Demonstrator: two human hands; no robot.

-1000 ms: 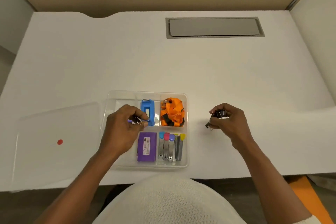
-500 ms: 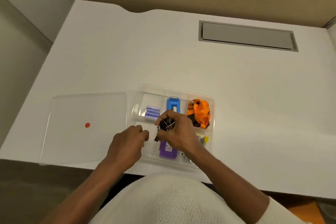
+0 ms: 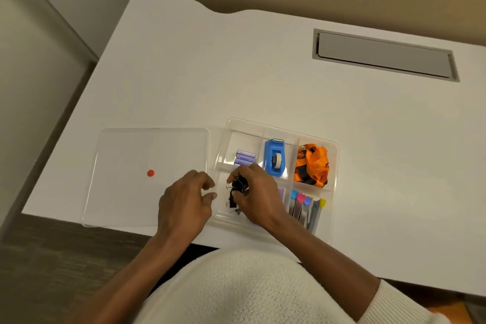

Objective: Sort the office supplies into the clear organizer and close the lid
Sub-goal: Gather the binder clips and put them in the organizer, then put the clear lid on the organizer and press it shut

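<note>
The clear organizer [image 3: 334, 166] sits at the desk's near edge. Its back row holds purple staple boxes [image 3: 245, 157], a blue tape dispenser [image 3: 274, 157] and an orange lanyard [image 3: 311, 165]. Coloured clips [image 3: 306, 209] lie in the front right compartment. My right hand [image 3: 256, 196] is over the front left compartment, shut on a bunch of black binder clips [image 3: 238, 187]; some clips lie below it in that compartment. A purple box is mostly hidden under that hand. My left hand [image 3: 185, 201] hovers at the organizer's left rim, fingers curled and apart, holding nothing.
The clear lid [image 3: 126, 192] with a red dot [image 3: 150, 173] lies flat to the left of the organizer. A grey cable hatch [image 3: 384, 55] is set into the desk's far right. The desk edge runs just under both hands.
My right hand carried the binder clips from the desk's right side across into the front left compartment. My left hand let go of its clip and drew back to the left rim.
</note>
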